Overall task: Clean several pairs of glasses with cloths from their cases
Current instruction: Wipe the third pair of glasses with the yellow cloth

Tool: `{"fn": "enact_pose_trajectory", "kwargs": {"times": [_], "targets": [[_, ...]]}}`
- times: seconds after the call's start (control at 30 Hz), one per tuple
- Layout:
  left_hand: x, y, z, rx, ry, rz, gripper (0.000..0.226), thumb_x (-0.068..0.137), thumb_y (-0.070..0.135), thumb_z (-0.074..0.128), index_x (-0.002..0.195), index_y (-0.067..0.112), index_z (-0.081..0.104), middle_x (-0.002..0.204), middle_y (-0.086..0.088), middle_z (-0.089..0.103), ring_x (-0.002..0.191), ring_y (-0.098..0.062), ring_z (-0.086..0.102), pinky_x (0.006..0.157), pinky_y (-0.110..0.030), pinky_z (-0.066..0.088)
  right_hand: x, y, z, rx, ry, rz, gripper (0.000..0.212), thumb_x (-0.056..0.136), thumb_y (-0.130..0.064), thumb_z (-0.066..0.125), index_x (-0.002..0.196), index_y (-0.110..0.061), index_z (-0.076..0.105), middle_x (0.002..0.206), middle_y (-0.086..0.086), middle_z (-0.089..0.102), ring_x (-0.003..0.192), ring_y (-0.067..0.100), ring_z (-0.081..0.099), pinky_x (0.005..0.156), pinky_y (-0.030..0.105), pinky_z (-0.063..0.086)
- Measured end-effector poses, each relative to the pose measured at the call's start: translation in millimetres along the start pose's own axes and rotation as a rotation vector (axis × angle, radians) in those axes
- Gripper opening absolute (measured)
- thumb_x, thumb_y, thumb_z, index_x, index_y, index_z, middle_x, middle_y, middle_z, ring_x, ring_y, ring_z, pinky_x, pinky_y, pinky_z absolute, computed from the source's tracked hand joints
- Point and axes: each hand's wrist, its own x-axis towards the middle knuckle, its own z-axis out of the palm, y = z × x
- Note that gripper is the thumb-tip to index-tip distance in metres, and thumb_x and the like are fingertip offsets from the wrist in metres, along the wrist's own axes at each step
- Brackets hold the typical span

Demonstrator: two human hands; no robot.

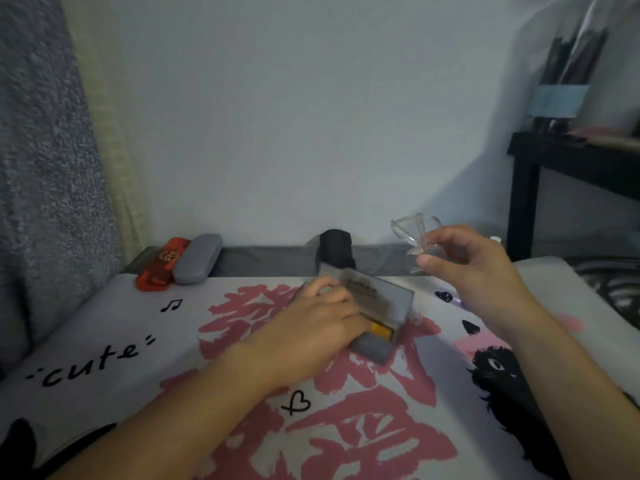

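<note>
The right hand (464,261) pinches clear glasses (414,233); the left hand (322,318) reaches into the open case (377,313), likely next pulling out its cloth.

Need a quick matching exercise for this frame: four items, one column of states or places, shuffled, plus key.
Things:
1. clear glasses
2. open grey case
3. red case
4. black case

States or places:
A. lies at the far left edge, beside a closed grey case
B. stands at the back, by the wall
C. held up in the right hand
D. on the printed cloth, left hand resting on it, a yellow thing inside

Pairs: 1-C, 2-D, 3-A, 4-B
</note>
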Motion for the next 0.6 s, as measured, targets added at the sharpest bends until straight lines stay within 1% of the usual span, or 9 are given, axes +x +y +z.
{"fn": "enact_pose_trajectory", "kwargs": {"times": [0.07, 0.1, 0.17, 0.23, 0.3, 0.37, 0.47, 0.53, 0.6], "targets": [[-23, -13, -10, -0.087, -0.041, 0.033, 0.032, 0.086, 0.016, 0.072, 0.109, 0.039, 0.068, 0.114, 0.022, 0.061, 0.121, -0.008, 0.044, 0.116, -0.032, 0.021, -2, -2, 1, 0.007, -0.031, -0.098, 0.019, 0.083, -0.017, 0.081, 0.099, -0.025, 0.072, 0.113, -0.005, 0.065, 0.11, 0.012, 0.063, 0.1, 0.034, 0.049], [-36, -22, -14, -0.139, -0.058, 0.007, 0.033, 0.087, 0.017, 0.073, 0.107, 0.042, 0.069, 0.121, 0.023, 0.057, 0.127, -0.008, 0.041, 0.114, -0.028, 0.021, -3, -3, 3, -0.001, -0.039, -0.165, 0.021, 0.083, -0.016, 0.081, 0.097, -0.028, 0.071, 0.112, -0.006, 0.064, 0.112, 0.013, 0.061, 0.105, 0.032, 0.045], [-59, -39, -20, -0.262, -0.089, -0.106, 0.038, 0.089, 0.018, 0.074, 0.109, 0.049, 0.07, 0.137, 0.025, 0.047, 0.138, -0.007, 0.033, 0.113, -0.021, 0.02, -9, -8, 11, -0.041, -0.05, -0.288, 0.026, 0.082, -0.02, 0.082, 0.096, -0.036, 0.068, 0.111, -0.01, 0.061, 0.115, 0.014, 0.057, 0.103, 0.023, 0.04], [-72, -45, -21, -0.422, -0.108, -0.225, 0.047, 0.09, 0.013, 0.074, 0.113, 0.054, 0.069, 0.141, 0.029, 0.04, 0.139, 0.0, 0.033, 0.112, -0.015, 0.025, -17, -16, 27, -0.125, -0.07, -0.436, 0.024, 0.081, -0.031, 0.082, 0.099, -0.038, 0.068, 0.11, -0.011, 0.058, 0.116, 0.014, 0.053, 0.101, 0.02, 0.037], [-77, -40, -18, -0.676, -0.133, -0.372, 0.054, 0.092, 0.002, 0.069, 0.113, 0.051, 0.072, 0.136, 0.03, 0.044, 0.133, 0.002, 0.043, 0.107, -0.014, 0.036, -28, -18, 47, -0.239, -0.129, -0.608, 0.024, 0.081, -0.039, 0.076, 0.103, -0.03, 0.073, 0.11, -0.01, 0.057, 0.114, 0.014, 0.049, 0.101, 0.019, 0.034], [-81, -33, -11, -0.879, -0.089, -0.476, 0.055, 0.093, -0.007, 0.063, 0.111, 0.043, 0.076, 0.127, 0.025, 0.054, 0.125, 0.0, 0.053, 0.102, -0.016, 0.043, -37, -13, 64, -0.379, -0.263, -0.717, 0.025, 0.083, -0.037, 0.075, 0.104, -0.024, 0.075, 0.112, -0.008, 0.055, 0.114, 0.014, 0.045, 0.1, 0.021, 0.035], [-85, -31, -4, -0.976, 0.05, -0.61, 0.062, 0.091, -0.019, 0.052, 0.095, 0.036, 0.081, 0.112, 0.019, 0.067, 0.111, -0.005, 0.063, 0.09, -0.016, 0.046, -41, -3, 76, -0.59, -0.484, -0.725, 0.027, 0.08, -0.025, 0.083, 0.105, -0.028, 0.074, 0.116, -0.014, 0.047, 0.115, 0.008, 0.038, 0.096, 0.021, 0.038], [-84, -31, -3, -1.014, 0.104, -0.662, 0.065, 0.091, -0.022, 0.047, 0.09, 0.034, 0.081, 0.107, 0.013, 0.073, 0.105, -0.008, 0.067, 0.089, -0.02, 0.049, -34, -4, 78, -0.698, -0.549, -0.716, 0.031, 0.079, -0.02, 0.084, 0.106, -0.031, 0.073, 0.112, -0.015, 0.044, 0.11, 0.009, 0.037, 0.092, 0.022, 0.039], [-81, -30, -4, -1.017, 0.098, -0.689, 0.059, 0.093, -0.018, 0.048, 0.091, 0.032, 0.079, 0.103, 0.009, 0.076, 0.102, -0.009, 0.069, 0.092, -0.026, 0.053, -26, -7, 79, -0.771, -0.571, -0.721, 0.031, 0.079, -0.018, 0.083, 0.106, -0.03, 0.072, 0.109, -0.012, 0.045, 0.103, 0.01, 0.038, 0.087, 0.023, 0.039]]}}
